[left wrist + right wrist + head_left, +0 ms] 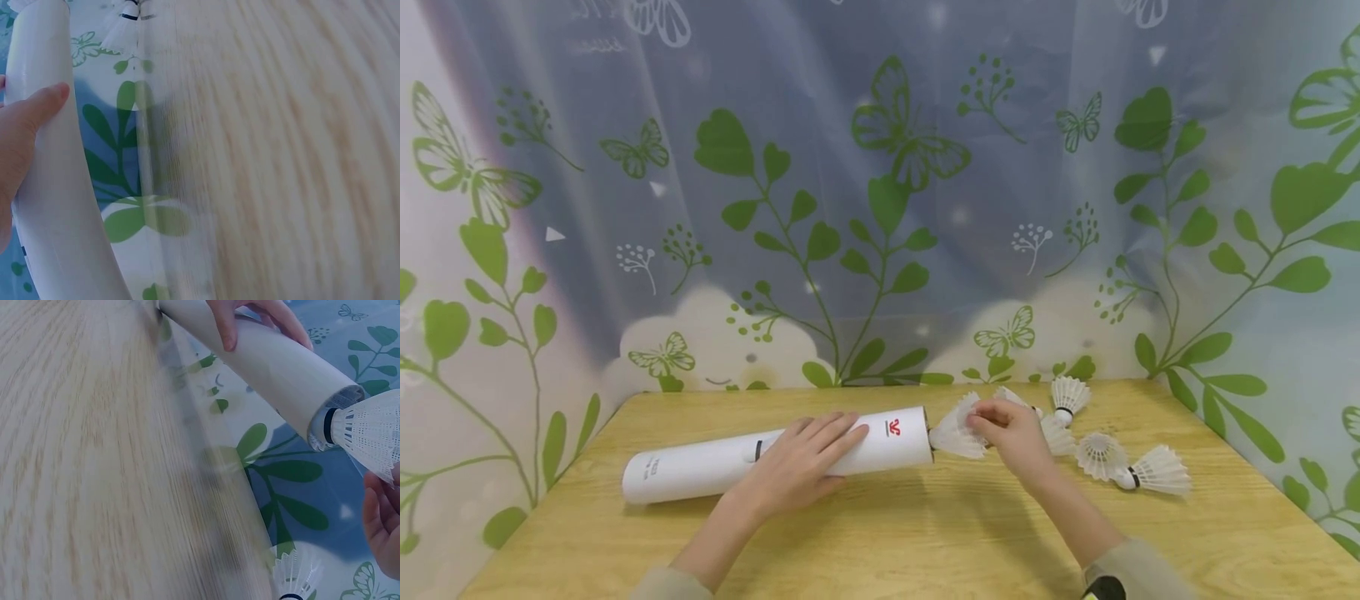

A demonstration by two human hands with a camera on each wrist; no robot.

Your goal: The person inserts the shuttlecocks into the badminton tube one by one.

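Observation:
A long white shuttlecock tube [700, 467] lies on its side on the table, its open end facing right. My left hand [808, 458] grips it around the middle, fingers over the top and thumb along the near side. With thumb and fingertips, my right hand [1017, 437] pinches the feathered skirt rim of a white shuttlecock [958, 429]. In the right wrist view this shuttlecock [369, 428] points cork first into the tube's mouth [337, 415]; the cork is hidden inside, and the black band sits at the opening. What else the tube holds cannot be made out.
Several loose shuttlecocks lie to the right of my right hand, among them one at the back [1070, 396], one standing skirt up [1101, 456] and one on its side [1157, 472]. The wooden table [880, 542] ends at a patterned curtain [880, 250] behind.

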